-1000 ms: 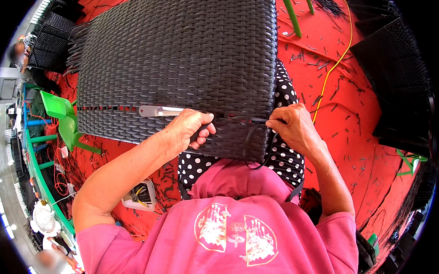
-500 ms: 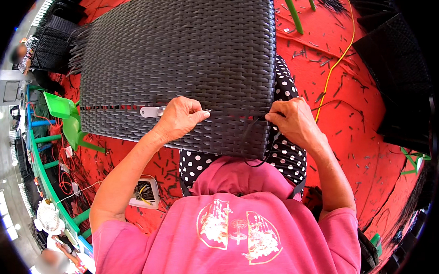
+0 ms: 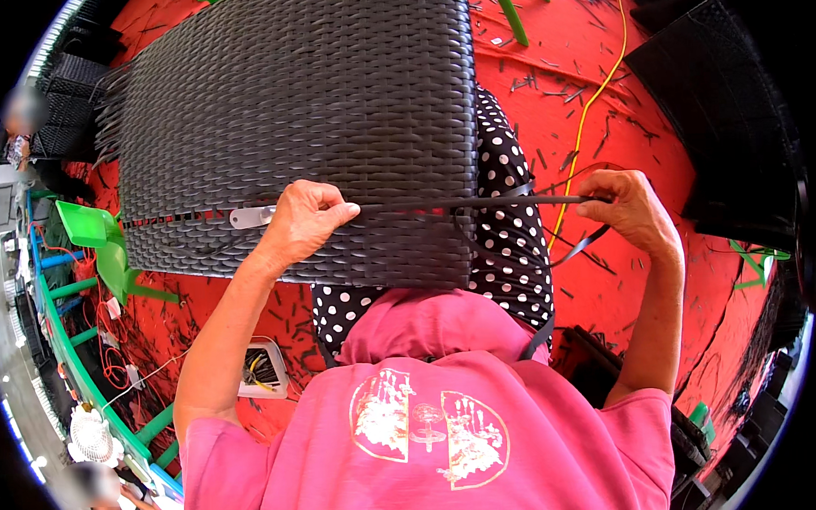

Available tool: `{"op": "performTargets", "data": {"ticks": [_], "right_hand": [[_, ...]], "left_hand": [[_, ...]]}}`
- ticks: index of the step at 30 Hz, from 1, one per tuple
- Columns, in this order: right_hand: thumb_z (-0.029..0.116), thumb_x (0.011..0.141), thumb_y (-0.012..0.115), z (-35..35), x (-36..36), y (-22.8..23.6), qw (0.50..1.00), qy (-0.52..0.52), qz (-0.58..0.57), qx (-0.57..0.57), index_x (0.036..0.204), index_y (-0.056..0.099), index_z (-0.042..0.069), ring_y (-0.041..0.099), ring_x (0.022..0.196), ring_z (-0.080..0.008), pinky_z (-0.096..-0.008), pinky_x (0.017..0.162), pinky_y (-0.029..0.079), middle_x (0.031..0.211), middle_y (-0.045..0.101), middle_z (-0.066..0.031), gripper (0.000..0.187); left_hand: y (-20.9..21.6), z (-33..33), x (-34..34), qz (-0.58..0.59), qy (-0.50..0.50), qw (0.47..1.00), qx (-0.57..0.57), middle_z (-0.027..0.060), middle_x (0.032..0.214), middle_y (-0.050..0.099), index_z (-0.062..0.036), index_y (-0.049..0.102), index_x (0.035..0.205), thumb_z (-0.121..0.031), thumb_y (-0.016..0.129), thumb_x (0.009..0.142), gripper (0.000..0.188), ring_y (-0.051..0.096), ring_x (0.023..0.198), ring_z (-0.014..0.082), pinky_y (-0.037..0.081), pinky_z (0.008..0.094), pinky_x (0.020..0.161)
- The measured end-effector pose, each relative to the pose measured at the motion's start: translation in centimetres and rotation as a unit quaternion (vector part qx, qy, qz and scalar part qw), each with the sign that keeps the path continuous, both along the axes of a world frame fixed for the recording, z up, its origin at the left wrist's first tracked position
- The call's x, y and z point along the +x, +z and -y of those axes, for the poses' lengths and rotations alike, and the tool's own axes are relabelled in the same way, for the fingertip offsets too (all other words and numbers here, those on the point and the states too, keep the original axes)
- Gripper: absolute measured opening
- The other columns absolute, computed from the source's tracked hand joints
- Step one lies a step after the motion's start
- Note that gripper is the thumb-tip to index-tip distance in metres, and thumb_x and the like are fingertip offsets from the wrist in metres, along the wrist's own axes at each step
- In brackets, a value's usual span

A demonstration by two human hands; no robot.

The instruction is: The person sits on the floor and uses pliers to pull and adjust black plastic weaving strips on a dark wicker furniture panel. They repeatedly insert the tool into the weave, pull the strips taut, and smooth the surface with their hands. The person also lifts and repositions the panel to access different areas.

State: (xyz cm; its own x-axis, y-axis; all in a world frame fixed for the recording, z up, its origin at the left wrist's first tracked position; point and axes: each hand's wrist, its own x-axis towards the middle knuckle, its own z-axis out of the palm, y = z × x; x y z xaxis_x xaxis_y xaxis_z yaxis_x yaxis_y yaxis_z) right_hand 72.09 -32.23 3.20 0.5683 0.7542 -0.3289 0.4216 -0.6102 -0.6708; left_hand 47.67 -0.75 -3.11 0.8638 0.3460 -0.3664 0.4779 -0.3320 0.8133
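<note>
A black woven panel [image 3: 295,97] of flat plastic strands lies across my lap, with an open slit through its weave near my side. My left hand [image 3: 303,218] is closed over the slit, gripping a flat silver metal tool [image 3: 249,217] whose rounded, holed end sticks out to the left. From beside my left thumb, a black plastic strip [image 3: 523,201] runs taut to the right, past the panel's edge. Out over the floor, my right hand [image 3: 638,209] pinches this strip, and a loose length hangs below it. The tool's other end is hidden by my left hand.
Red floor covering [image 3: 547,115] is littered with black strand scraps. A yellow cable [image 3: 591,105] crosses it. A green chair [image 3: 97,232] stands left, a white bin [image 3: 266,372] lower left. More black woven pieces [image 3: 718,118] stand right. Other people appear at far left.
My right hand has moved right, away from the panel's edge, drawing the strip out straight. My left hand stays over the slit with the tool. The whole view has shifted slightly.
</note>
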Motion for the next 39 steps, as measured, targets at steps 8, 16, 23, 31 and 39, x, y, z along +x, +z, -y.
{"op": "performTargets", "data": {"ticks": [8,16,23,31,39], "right_hand": [[0.007,0.075,0.066,2.6,3.0,-3.8,0.991,-0.125,0.026,-0.045,0.083,0.061,-0.003,0.04,0.059,-0.0054,-0.0241,0.053,0.035,0.063,0.046,0.002,0.013],[0.027,0.074,0.073,-0.1,1.7,-2.3,0.983,0.001,-0.038,0.178,0.112,0.062,0.002,0.061,0.091,-0.0163,-0.0296,0.086,0.046,0.095,0.066,-0.0092,0.046],[0.01,0.084,0.059,-13.9,-9.3,1.8,0.915,0.209,-0.015,0.345,0.107,0.06,0.0,0.063,0.087,-0.0281,-0.036,0.077,0.049,0.095,0.065,-0.0154,0.025],[0.019,0.085,0.063,-16.4,-10.8,-2.8,0.928,0.237,-0.202,0.206,0.099,0.064,-0.003,0.062,0.079,-0.0188,-0.0319,0.071,0.047,0.089,0.066,-0.0136,0.026],[0.015,0.083,0.065,-10.4,-7.2,-4.9,0.914,0.209,-0.283,0.201,0.096,0.067,-0.001,0.063,0.083,-0.0165,-0.0284,0.075,0.048,0.089,0.067,-0.0084,0.02]], "left_hand": [[1.4,-1.3,-1.3,-0.019,-0.056,0.998,-0.018,-0.006,0.055,0.044,-0.003,0.059,0.069,-0.016,0.062,0.085,0.021,0.039,0.049,0.0022,0.03,0.0213,0.043],[5.6,-1.8,-3.8,-0.007,-0.058,0.997,0.052,0.002,0.054,0.042,0.0036,0.057,0.072,-0.009,0.06,0.08,0.015,0.039,0.052,0.0074,0.034,0.0281,0.048],[8.7,0.9,-1.9,0.021,-0.094,0.988,0.124,0.0151,0.055,0.051,0.0029,0.06,0.075,-0.01,0.061,0.079,0.013,0.05,0.048,0.0219,0.04,0.0358,0.051],[9.9,-0.8,-4.3,-0.003,-0.066,0.993,0.097,0.0024,0.06,0.052,0.0031,0.058,0.073,-0.008,0.063,0.08,0.014,0.046,0.056,0.0064,0.037,0.0266,0.052],[7.3,-0.6,-9.4,0.023,-0.015,0.999,0.045,0.0106,0.058,0.053,0.0018,0.06,0.075,-0.01,0.061,0.08,0.013,0.051,0.054,0.012,0.041,0.0293,0.053]]}}
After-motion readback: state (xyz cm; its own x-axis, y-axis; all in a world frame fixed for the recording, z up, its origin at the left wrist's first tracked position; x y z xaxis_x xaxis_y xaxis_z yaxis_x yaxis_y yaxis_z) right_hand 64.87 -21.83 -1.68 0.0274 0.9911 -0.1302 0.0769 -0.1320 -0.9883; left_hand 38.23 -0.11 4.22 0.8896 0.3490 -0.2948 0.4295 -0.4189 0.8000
